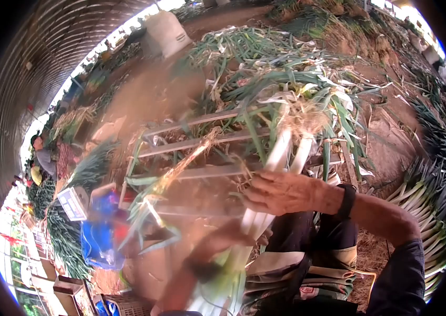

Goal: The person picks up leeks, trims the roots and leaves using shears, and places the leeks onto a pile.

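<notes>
Several long white leeks (301,153) slant across my lap, with their hairy roots (300,117) at the far end and their green leaves (217,295) toward me. My right hand (281,193) has its fingers wrapped round the white shafts, and a black band is on that wrist. Lower down, my left hand (226,237) closes round the same leeks near the start of the leaves. Motion blurs it and the forearm. A loose stalk with dry roots and torn leaves (188,158) lies on the metal rack (202,172) in front of me.
Piles of trimmed leek leaves (265,52) cover the ground beyond the rack. Rows of leeks (417,210) lie at the right. On the left are a scale display (72,204), a blue crate (96,242) and a seated person (45,156). A white sack (166,34) stands farther back.
</notes>
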The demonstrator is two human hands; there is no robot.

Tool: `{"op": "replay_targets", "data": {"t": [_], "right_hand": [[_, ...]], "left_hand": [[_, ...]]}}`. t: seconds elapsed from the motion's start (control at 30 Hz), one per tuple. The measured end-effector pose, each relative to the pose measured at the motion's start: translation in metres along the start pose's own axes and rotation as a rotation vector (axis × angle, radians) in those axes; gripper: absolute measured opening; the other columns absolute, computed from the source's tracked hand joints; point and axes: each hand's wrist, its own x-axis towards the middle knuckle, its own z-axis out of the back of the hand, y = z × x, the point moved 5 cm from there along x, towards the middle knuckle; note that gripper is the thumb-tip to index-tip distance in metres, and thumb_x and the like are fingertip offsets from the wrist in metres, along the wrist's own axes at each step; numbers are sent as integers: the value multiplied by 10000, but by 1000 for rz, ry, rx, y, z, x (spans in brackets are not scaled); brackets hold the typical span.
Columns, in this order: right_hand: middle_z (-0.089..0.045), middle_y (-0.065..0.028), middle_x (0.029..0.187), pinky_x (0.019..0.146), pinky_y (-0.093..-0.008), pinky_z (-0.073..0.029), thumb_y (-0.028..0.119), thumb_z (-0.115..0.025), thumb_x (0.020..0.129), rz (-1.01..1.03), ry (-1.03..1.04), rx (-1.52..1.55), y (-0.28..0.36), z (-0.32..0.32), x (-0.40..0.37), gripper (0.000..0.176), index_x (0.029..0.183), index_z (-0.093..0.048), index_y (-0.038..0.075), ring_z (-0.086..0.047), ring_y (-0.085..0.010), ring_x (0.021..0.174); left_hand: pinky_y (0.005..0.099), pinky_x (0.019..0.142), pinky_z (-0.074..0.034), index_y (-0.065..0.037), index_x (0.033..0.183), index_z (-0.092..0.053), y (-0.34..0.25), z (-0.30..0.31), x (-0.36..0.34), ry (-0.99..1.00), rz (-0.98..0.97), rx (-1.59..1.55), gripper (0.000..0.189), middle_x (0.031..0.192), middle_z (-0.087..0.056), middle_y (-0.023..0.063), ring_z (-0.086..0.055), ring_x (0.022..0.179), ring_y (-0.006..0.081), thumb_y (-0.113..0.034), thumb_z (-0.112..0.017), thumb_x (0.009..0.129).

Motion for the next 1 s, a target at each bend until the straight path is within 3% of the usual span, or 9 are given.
{"op": "replay_targets", "data": {"t": [0.07, 0.2, 0.3, 0.33, 0.43, 0.5, 0.63, 0.7, 1.0], "right_hand": [[-512, 53, 880, 851, -294, -414, 265, -619, 858, 65, -27, -102, -9, 12, 6, 200, 1020, -611, 148, -522, -115, 854], [-531, 40, 829, 711, -276, -397, 250, -629, 830, 60, 40, -109, -13, 19, 2, 195, 977, -636, 122, -533, -125, 810], [-458, 58, 717, 692, -257, -339, 316, -735, 864, 15, 78, -207, -14, 7, -10, 187, 892, -593, 198, -464, -108, 738], [-431, 65, 686, 675, -255, -292, 325, -705, 890, 7, 73, -197, -20, 10, -14, 169, 869, -585, 208, -426, -90, 710], [-425, 68, 686, 682, -267, -303, 326, -666, 905, -19, 95, -228, -26, 14, -26, 168, 862, -587, 183, -424, -95, 702], [-449, 60, 696, 674, -273, -322, 302, -630, 904, -42, 102, -220, -31, 20, -31, 165, 870, -603, 143, -439, -97, 706], [-502, 45, 720, 685, -271, -342, 263, -628, 884, -76, 105, -192, -34, 25, -37, 148, 905, -630, 116, -478, -106, 725], [-509, 44, 724, 687, -270, -345, 251, -637, 874, -75, 107, -199, -34, 27, -36, 142, 912, -635, 114, -487, -108, 729], [-512, 44, 739, 728, -274, -349, 240, -654, 844, -101, 100, -231, -33, 31, -37, 145, 917, -616, 120, -485, -110, 737]], "left_hand": [[352, 968, -496, 37, 1248, -602, -4, -1, -2, 49, -50, -20, 492, 1181, -681, 137, -641, 1094, 217, -184, -765, 839], [371, 782, -501, 4, 1081, -667, 18, 17, -3, 44, 197, 473, 379, 961, -716, 119, -661, 879, 207, -270, -756, 835], [370, 772, -510, -6, 1070, -681, 50, 27, -13, 3, 0, 869, 396, 918, -719, 129, -673, 847, 216, -307, -748, 822], [401, 887, -517, -99, 1343, -569, 75, 38, -23, 59, 176, 981, 573, 1119, -700, 151, -672, 986, 281, -444, -681, 899], [410, 951, -501, -105, 1375, -555, 74, 51, -58, -212, 398, 613, 607, 1240, -675, 156, -640, 1145, 276, -356, -751, 858], [429, 1010, -482, -112, 1393, -549, 109, 85, -86, -271, 21, 587, 653, 1281, -654, 141, -601, 1214, 279, -327, -791, 826], [465, 1112, -426, -122, 1442, -506, 81, 82, -109, -603, 122, 585, 748, 1385, -572, 136, -495, 1342, 313, -450, -776, 827], [445, 1165, -363, -66, 1447, -463, 46, 42, -100, -431, -321, 224, 776, 1462, -475, 166, -438, 1379, 312, -572, -654, 890], [337, 928, -524, -107, 1195, -683, 82, 63, -35, -615, -413, 865, 282, 1153, -681, 82, -644, 1049, 223, -71, -633, 920]]}}
